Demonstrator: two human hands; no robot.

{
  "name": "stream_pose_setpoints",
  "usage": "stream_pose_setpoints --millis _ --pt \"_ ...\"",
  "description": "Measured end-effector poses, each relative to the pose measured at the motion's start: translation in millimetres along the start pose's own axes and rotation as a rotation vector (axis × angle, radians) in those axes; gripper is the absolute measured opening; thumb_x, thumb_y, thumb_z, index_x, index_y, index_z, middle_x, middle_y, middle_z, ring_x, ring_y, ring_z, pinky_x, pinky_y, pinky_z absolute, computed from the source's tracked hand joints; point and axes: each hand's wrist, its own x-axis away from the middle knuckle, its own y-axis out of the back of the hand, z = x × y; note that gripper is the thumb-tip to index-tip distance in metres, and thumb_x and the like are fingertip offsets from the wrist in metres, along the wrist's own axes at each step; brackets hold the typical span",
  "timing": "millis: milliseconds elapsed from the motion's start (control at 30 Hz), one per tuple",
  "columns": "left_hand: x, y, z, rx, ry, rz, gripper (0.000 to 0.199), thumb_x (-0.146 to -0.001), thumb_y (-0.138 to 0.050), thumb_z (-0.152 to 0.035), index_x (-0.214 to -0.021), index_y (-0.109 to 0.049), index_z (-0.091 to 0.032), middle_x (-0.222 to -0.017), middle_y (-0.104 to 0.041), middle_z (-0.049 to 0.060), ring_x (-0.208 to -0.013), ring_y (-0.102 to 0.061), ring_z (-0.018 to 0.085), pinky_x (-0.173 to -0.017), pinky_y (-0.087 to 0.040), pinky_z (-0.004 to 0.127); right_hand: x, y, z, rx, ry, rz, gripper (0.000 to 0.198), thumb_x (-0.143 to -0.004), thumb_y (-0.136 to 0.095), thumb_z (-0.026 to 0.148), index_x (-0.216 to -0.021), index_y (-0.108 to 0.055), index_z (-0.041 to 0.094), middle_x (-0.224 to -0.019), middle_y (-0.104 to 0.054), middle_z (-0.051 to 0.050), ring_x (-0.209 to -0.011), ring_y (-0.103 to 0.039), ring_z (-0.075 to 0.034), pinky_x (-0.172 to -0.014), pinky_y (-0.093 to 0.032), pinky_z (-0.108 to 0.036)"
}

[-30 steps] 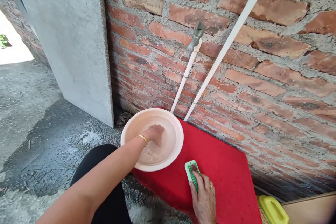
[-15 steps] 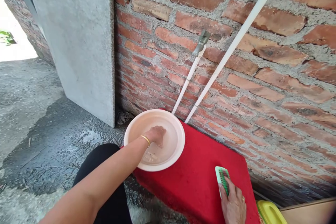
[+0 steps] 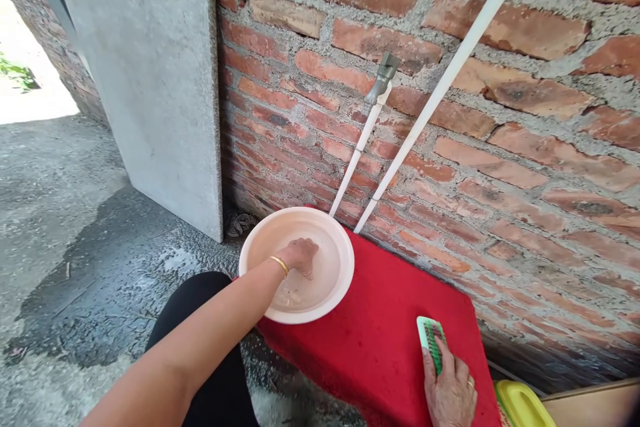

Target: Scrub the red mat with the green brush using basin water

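My left hand (image 3: 300,257) reaches down into a pale pink basin (image 3: 346,280) of shallow clear water. Its fingers are bent and the thumb is apart from them; I see nothing held there. The basin rests on the far left end of a red cloth (image 3: 370,347) covering a low bench-like surface. Near the right end of that cloth, my right hand (image 3: 451,387) grips a scrub brush (image 3: 430,337) with a pale mint body and green bristles. The bristles face upward and left, under my fingers. Part of the brush is hidden by the hand.
A brick wall (image 3: 480,207) runs behind the bench, with two white pipes (image 3: 425,110) and a grey tap fitting (image 3: 384,73). A grey slab (image 3: 150,80) leans at left above wet concrete (image 3: 125,287). A yellow container (image 3: 523,403) stands at lower right.
The view has shifted slightly, so most things sit a little further right. My left hand stays in the basin, and my right hand still holds the brush in about the same place.
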Motion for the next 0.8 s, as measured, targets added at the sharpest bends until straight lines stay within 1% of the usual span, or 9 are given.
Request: stream_pose_setpoints --millis 267,367,500,667,733,800 --pt "0.0 1.4 -0.6 -0.017 -0.020 0.011 0.084 -0.053 -0.085 -0.043 -0.125 -0.057 -0.012 -0.131 -0.055 0.020 -0.119 -0.054 0.039 -0.100 -0.045 0.047 0.9 -1.2 -0.1 -0.009 -0.007 -0.003 0.061 -0.094 -0.026 0.058 -0.127 -0.060 0.019 -0.099 -0.062 -0.015 -0.073 -0.056 -0.025 -0.065 -0.040 -0.037" --pt "0.6 1.8 -1.0 -0.007 -0.020 0.008 0.086 -0.050 -0.087 -0.043 -0.125 -0.057 -0.012 -0.132 -0.055 0.020 -0.120 -0.054 0.039 -0.101 -0.044 0.046 0.7 -1.4 -0.7 -0.008 -0.006 -0.008 0.061 -0.094 -0.026 0.058 -0.126 -0.061 0.019 -0.098 -0.062 -0.015 -0.073 -0.056 -0.025 -0.065 -0.040 -0.037" --pt "1.3 2.1 -1.6 -0.015 -0.017 0.016 0.085 -0.052 -0.086 -0.041 -0.126 -0.057 -0.012 -0.133 -0.055 0.020 -0.120 -0.054 0.038 -0.101 -0.044 0.046 0.0 -1.6 -1.2 0.001 -0.004 -0.019 0.060 -0.094 -0.027 0.058 -0.123 -0.062 0.018 -0.097 -0.062 -0.015 -0.073 -0.056 -0.025 -0.065 -0.040 -0.036" --pt "2.2 2.8 -2.1 0.006 -0.016 0.005 0.085 -0.051 -0.087 -0.040 -0.126 -0.057 -0.013 -0.134 -0.055 0.020 -0.121 -0.053 0.039 -0.102 -0.044 0.047 -1.4 -2.9 -2.0 0.001 0.017 -0.043 0.062 -0.095 -0.026 0.058 -0.122 -0.063 0.016 -0.095 -0.063 -0.015 -0.072 -0.056 -0.025 -0.064 -0.040 -0.036" --pt "3.4 3.5 -2.3 -0.004 -0.020 0.015 0.081 -0.055 -0.084 -0.039 -0.127 -0.056 -0.013 -0.135 -0.054 0.020 -0.123 -0.052 0.038 -0.103 -0.044 0.046 -1.6 -3.4 -2.4 -0.001 0.021 -0.056 0.063 -0.094 -0.025 0.059 -0.121 -0.063 0.016 -0.095 -0.063 -0.014 -0.072 -0.056 -0.024 -0.065 -0.040 -0.036" --pt "5.2 4.4 -2.5 0.004 -0.023 0.009 0.073 -0.061 -0.080 -0.039 -0.126 -0.056 -0.014 -0.135 -0.054 0.019 -0.123 -0.053 0.036 -0.102 -0.044 0.045 -1.6 -3.5 -2.7 -0.001 0.024 -0.068 0.064 -0.094 -0.024 0.060 -0.121 -0.063 0.017 -0.095 -0.063 -0.014 -0.072 -0.056 -0.024 -0.065 -0.040 -0.036"
